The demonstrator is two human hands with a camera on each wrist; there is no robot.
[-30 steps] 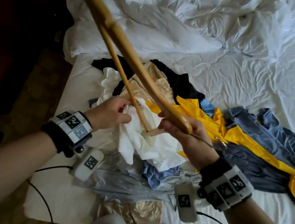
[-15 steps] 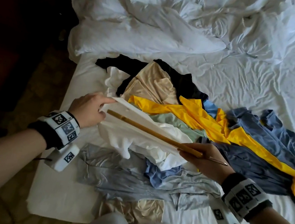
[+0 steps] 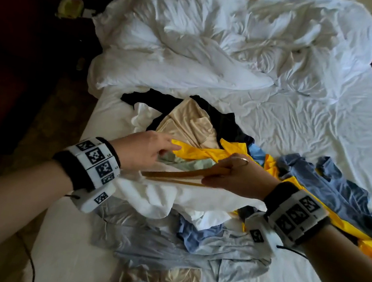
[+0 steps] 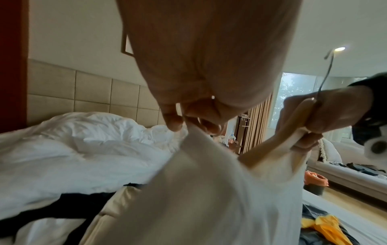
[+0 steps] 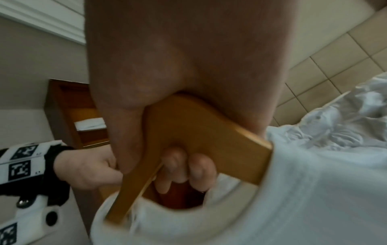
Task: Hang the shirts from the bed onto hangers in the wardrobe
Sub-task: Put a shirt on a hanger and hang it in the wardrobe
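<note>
1. Head view: my right hand (image 3: 238,177) grips the wooden hanger (image 3: 181,177) at its middle, one end tucked inside the white shirt (image 3: 170,197).
2. My left hand (image 4: 188,114) pinches the shirt's edge between thumb and fingers.
3. Both lie over the clothes pile on the bed (image 3: 306,127).

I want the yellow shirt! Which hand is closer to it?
Left. The left hand has fingertips at the yellow shirt's edge; the right hand, gripping the wooden hanger, is beside it.

Head view looks down over bed (image 3: 305,137); wrist views close along hands, sharing hanger (image 4: 278,131).
</note>
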